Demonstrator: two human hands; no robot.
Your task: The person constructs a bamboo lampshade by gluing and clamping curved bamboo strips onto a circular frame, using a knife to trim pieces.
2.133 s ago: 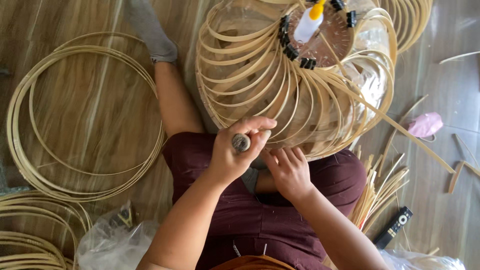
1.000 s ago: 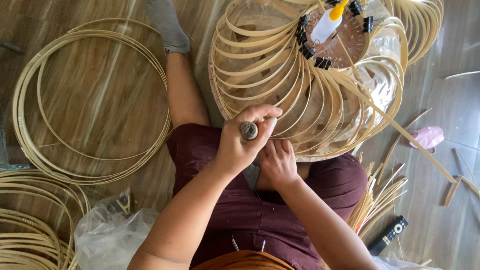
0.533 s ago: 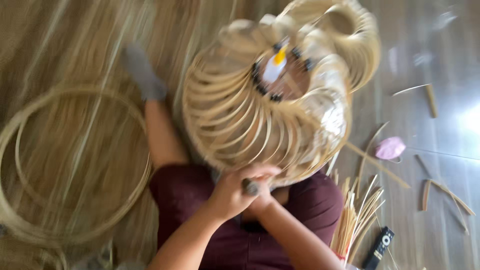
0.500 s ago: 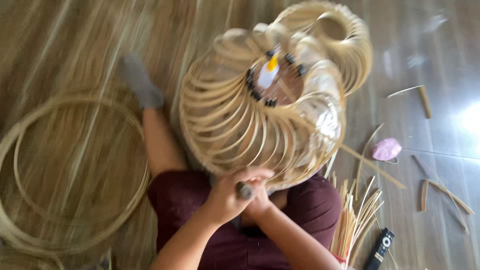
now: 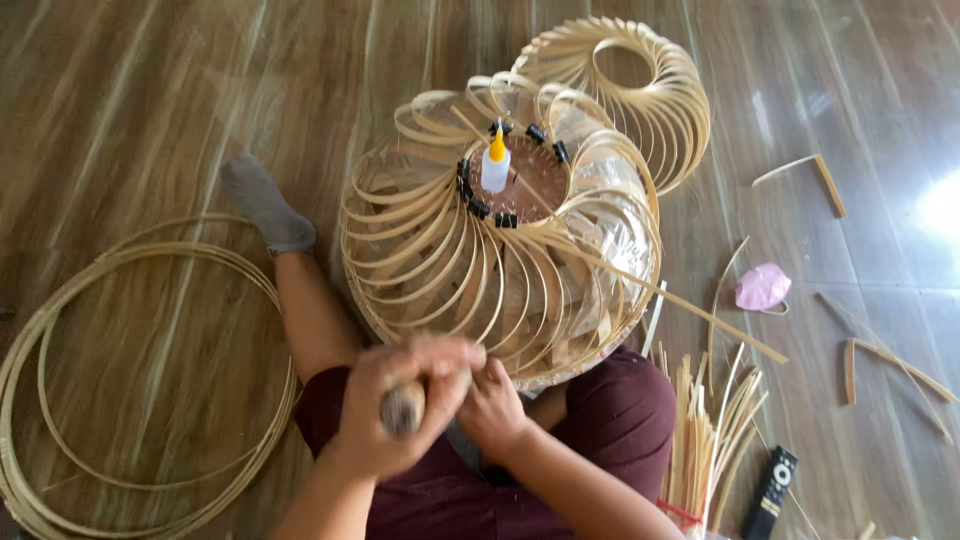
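left hand (image 5: 400, 420) fisted round tool handle (image 5: 403, 408), blurred. right hand (image 5: 492, 408) fingers curled at bamboo shade (image 5: 500, 270) rim, grip unclear. glue bottle (image 5: 495, 165) on top.

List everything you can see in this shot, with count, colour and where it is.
Bamboo-strip lampshade frame: one, pale tan, centre, on the floor before the lap.
Second strip frame: one, tan, behind it.
Glue bottle: one, white with yellow tip, atop the frame.
Binder clips: several, black, round the top ring.
Bamboo hoops: a stack, tan, left floor.
Strip bundle: one, tan, right of the knee.
Face mask: one, pink, right.
Remote: one, black, lower right.
Sock: one, grey.
Left hand: grips a round-ended tool handle.
Right hand: at the frame's lower edge.
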